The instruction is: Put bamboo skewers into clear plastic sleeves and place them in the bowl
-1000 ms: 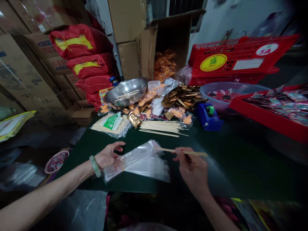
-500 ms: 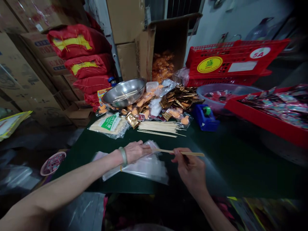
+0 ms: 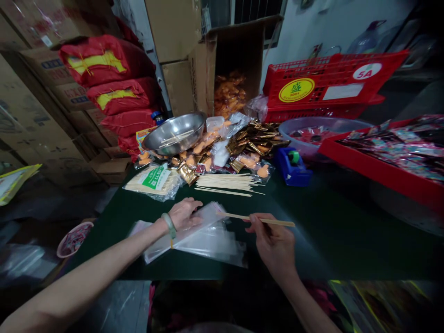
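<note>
My right hand (image 3: 274,243) grips a flat bamboo stick (image 3: 239,216) between thumb and fingers. The stick points left, and its far tip lies at the upper right corner of a clear plastic bag (image 3: 208,215). Resting on that bag, my left hand (image 3: 184,214) has its fingers partly stretched out and holds nothing; a pale green bangle (image 3: 169,225) circles its wrist. More clear plastic bags (image 3: 215,247) fan out beneath, on the dark green table (image 3: 333,231).
Thin bamboo sticks (image 3: 227,183) lie beyond my hands, beside a packet of sticks (image 3: 152,180). Behind are a metal bowl (image 3: 187,127), gold sachets (image 3: 258,138) and a blue tape dispenser (image 3: 293,169). A red tray (image 3: 374,171) of packets stands right, red baskets (image 3: 333,88) behind.
My left hand has drawn back to the left along the bag, uncovering more of its upper end. The right hand and stick stay nearly in place. The view has shifted slightly.
</note>
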### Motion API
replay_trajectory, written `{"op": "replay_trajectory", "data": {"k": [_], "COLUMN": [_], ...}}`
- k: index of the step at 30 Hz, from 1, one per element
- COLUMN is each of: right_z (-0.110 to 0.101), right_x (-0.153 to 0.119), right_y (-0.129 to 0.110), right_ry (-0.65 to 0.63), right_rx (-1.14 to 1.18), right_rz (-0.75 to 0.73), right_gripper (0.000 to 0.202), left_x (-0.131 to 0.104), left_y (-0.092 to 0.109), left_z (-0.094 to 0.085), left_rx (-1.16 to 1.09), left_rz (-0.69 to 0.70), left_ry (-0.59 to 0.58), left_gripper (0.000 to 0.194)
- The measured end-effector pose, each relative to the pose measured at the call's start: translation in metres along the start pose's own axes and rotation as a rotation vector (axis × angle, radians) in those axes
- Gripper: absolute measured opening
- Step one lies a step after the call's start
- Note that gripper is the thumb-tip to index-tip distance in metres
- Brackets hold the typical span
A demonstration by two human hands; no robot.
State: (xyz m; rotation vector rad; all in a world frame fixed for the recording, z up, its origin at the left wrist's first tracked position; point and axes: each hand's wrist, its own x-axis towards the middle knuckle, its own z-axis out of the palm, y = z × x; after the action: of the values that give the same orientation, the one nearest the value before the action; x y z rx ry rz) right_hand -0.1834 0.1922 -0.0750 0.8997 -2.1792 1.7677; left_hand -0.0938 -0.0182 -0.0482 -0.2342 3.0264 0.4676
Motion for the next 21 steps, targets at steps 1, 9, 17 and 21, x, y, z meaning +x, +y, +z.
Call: {"op": "replay_trajectory", "data": {"k": [1, 9, 17, 21], "right_z": [0.001, -0.003, -0.024, -0.028], "right_x": [0.000, -0.006, 0.008, 0.009], "right_y": [0.000, 0.001, -0.020, -0.027], "right_ry": [0.006, 0.076, 0.296, 0.278], "right_rx": [0.010, 0.174, 0.251, 0.277], "right_rz": [0.008, 0.092, 0.069, 0.149], "right_gripper": [0.023, 0.018, 0.009, 0.012], "left_x": [0.001, 0.001, -0.007, -0.010], "left_y": [0.001, -0.002, 0.028, 0.038], "left_z": [0.004, 0.011, -0.035, -0.002], "left_rx": [-0.048, -0.076, 0.550, 0.530], "left_rz": [-0.062, -0.144, -0.019, 0.136], "left_ry": [0.021, 0.161, 0.345, 0.036], "left_gripper": [0.023, 0.007, 0.024, 0.018]}}
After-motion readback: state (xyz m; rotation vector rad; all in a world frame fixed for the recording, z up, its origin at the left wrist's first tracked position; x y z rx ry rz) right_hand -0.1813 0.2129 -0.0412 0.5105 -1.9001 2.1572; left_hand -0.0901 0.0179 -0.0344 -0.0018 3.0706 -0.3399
